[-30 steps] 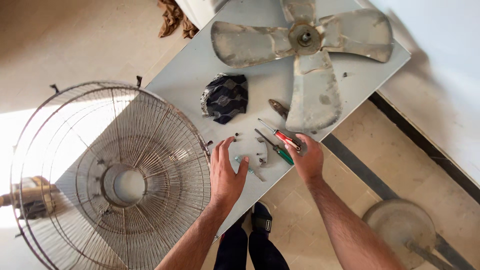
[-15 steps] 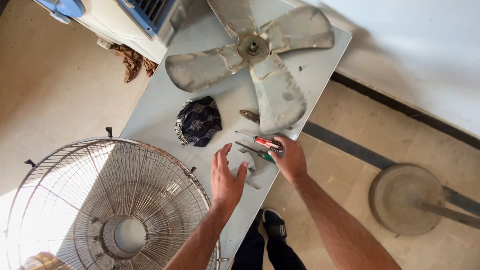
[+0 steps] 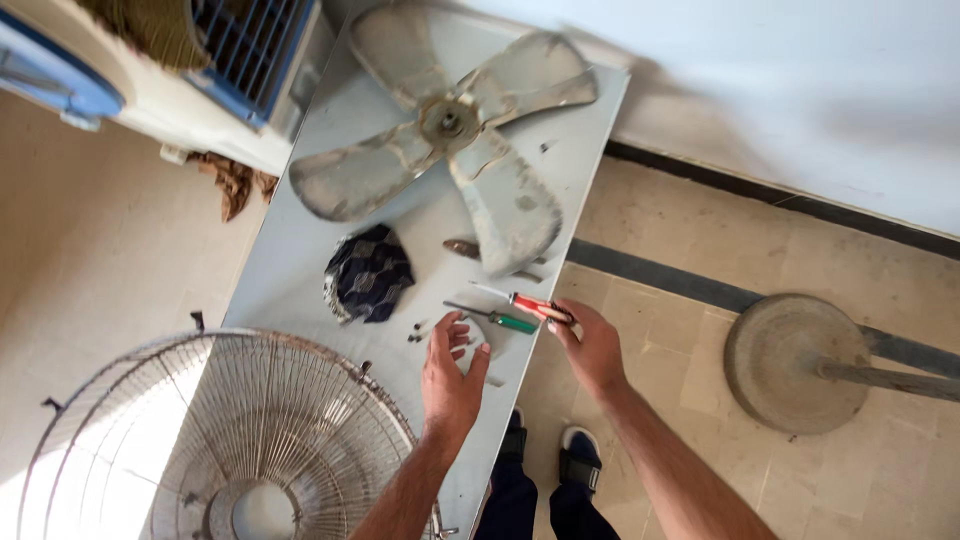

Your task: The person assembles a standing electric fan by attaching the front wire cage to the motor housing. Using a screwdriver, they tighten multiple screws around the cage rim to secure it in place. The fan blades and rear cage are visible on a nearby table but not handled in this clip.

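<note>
Beside screwdrivers (image 3: 520, 308): fan blade (image 3: 470, 150), cloth (image 3: 368, 272)

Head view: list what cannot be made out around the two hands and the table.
- Small part under the left hand: mostly covered by palm and fingers.
- Red screwdriver: handle end hidden in the right hand.
- Tiny dark screws: too small to tell their kind.
- Wire fan guard: cut off by the bottom and left edges.
- Fan stand base: its pole runs off the right edge.
</note>
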